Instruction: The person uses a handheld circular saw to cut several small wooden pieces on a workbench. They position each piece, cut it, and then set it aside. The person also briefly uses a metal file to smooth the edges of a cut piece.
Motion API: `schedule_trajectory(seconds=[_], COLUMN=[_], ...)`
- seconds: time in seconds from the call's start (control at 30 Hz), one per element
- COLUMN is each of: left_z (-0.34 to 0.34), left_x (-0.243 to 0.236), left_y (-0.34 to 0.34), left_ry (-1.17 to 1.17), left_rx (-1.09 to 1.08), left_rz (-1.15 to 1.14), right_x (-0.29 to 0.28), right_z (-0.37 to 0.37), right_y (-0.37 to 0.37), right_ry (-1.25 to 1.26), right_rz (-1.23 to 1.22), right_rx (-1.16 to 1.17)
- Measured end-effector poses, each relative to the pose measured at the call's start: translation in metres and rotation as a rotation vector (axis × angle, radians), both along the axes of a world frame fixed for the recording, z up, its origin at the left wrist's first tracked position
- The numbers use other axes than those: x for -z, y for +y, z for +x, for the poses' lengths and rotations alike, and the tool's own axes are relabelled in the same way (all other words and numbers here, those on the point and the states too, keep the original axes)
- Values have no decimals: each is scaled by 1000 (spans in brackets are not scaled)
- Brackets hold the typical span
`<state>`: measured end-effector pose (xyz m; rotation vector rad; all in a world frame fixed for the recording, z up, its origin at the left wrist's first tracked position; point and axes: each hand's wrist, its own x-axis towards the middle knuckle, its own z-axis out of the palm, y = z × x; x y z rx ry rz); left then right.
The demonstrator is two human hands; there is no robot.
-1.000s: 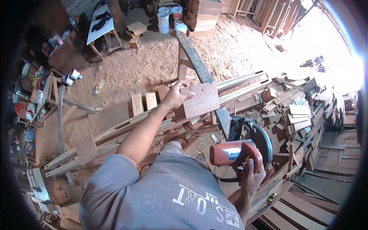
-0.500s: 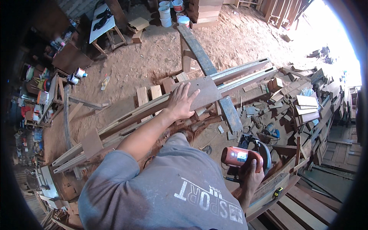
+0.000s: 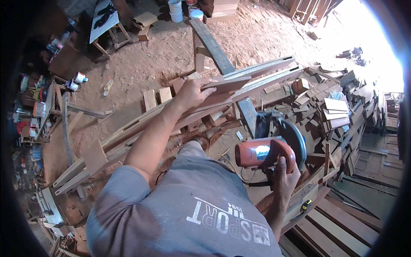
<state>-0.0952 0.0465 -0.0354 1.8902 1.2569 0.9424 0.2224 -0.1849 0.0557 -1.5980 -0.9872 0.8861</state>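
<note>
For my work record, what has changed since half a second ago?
The left hand, flat on the board before, now grips and tilts it. The saw moved forward, still in the right hand, and now overlaps the trestle in view. The beams stayed in place.

Left forearm (image 3: pixel 158 132) extended forward and rightward from the body, elbow slightly bent; left hand (image 3: pixel 192 95) clasped, thumb (image 3: pixel 208 92) opposing the fingers (image 3: pixel 203 81); right forearm (image 3: pixel 278 210) held lower, beside the torso (image 3: pixel 180 205); right hand (image 3: pixel 287 176) curled in a grip, its thumb pointing forward.
</note>
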Motion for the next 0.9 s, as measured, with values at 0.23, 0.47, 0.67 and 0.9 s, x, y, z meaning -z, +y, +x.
schedule_trajectory(seconds=[0.23,0.47,0.67,0.9], left_z=[1,10,9,6], left_x=[25,56,42,38], left_y=[-3,-13,-22,-30], left_ry=[-115,-136,-87,-57], left_rx=[-131,-157,-117,-54], left_rz=[-98,82,39,119], right_x=[-35,-49,-43,-50], right_z=[-34,-80,-95,-106], right_y=[30,60,67,71], right_ry=[108,-28,-83,-108], right_rz=[6,7,25,1], right_rx=[-78,-162,-191,-132])
